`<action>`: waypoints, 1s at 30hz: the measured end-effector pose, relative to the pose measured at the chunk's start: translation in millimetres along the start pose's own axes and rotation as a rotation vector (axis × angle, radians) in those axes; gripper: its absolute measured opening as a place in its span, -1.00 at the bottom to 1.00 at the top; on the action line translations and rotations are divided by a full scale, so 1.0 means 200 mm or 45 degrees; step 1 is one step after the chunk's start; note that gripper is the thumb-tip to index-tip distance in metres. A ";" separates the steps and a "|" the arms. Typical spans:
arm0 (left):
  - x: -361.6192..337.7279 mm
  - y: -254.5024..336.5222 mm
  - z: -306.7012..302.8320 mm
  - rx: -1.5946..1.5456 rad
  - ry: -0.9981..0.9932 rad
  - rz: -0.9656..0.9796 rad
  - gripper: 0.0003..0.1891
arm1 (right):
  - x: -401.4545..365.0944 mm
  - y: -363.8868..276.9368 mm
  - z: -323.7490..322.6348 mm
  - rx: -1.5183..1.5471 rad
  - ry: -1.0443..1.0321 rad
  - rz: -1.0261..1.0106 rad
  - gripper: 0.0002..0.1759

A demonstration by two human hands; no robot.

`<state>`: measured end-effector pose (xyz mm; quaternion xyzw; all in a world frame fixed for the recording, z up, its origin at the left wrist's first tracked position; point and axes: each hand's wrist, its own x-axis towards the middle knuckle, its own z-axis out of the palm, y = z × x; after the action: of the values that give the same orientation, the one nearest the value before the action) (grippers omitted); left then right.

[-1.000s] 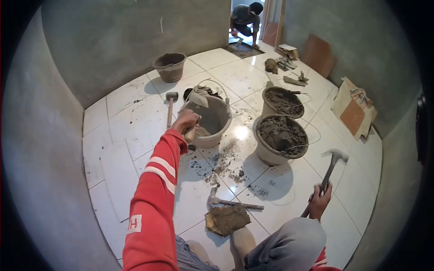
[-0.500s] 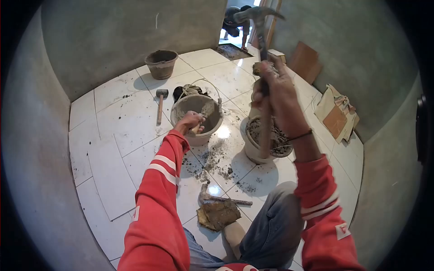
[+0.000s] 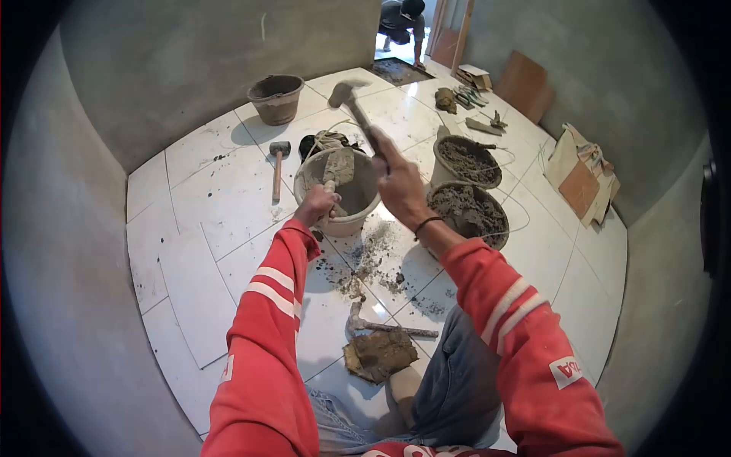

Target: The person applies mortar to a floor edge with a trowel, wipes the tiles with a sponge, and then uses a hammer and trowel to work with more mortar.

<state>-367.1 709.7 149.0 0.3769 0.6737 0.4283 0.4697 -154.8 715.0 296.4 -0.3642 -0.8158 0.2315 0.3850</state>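
Observation:
My left hand (image 3: 318, 206) is closed round the handle of a trowel (image 3: 339, 165), whose mortar-smeared blade points up and away over a pale bucket (image 3: 355, 223). The bucket's inside is coated grey. In my right hand (image 3: 401, 183) is a claw hammer (image 3: 365, 126), tilted to the left with its head blurred, above and beyond the trowel blade. The hammer head and the blade look apart. On the floor before me lies a second hammer (image 3: 396, 329), behind a dirt-caked sponge-like block (image 3: 379, 356).
Two buckets of dark mortar, a nearer one (image 3: 499, 236) and a farther one (image 3: 440, 171), stand right. A rubber mallet (image 3: 277, 171) and dark bucket (image 3: 276, 112) are left. Crumbs (image 3: 373, 255) litter the tiles. A person (image 3: 401, 23) crouches at the doorway beside a mortar patch (image 3: 397, 71).
My right hand has swung the hammer from upright on the right to a leftward tilt nearer the trowel. The trowel blade shows more fully above the bucket. The view has shifted slightly.

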 end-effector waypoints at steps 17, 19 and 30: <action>-0.07 0.09 0.02 -0.194 0.096 -0.126 -0.86 | -0.04 0.22 0.11 -0.239 -0.276 0.157 -0.41; -0.06 0.08 0.05 -0.155 0.038 -0.171 -0.85 | -0.10 0.33 0.17 -0.407 -0.467 0.096 -0.39; -0.04 0.04 -0.02 -0.200 -0.066 -0.211 -0.83 | -0.05 0.19 0.13 -0.120 -0.239 0.139 -0.41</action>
<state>-368.9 704.3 159.0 0.2928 0.6545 0.4297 0.5488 -156.0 728.3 251.8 -0.4027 -0.8371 0.2465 0.2763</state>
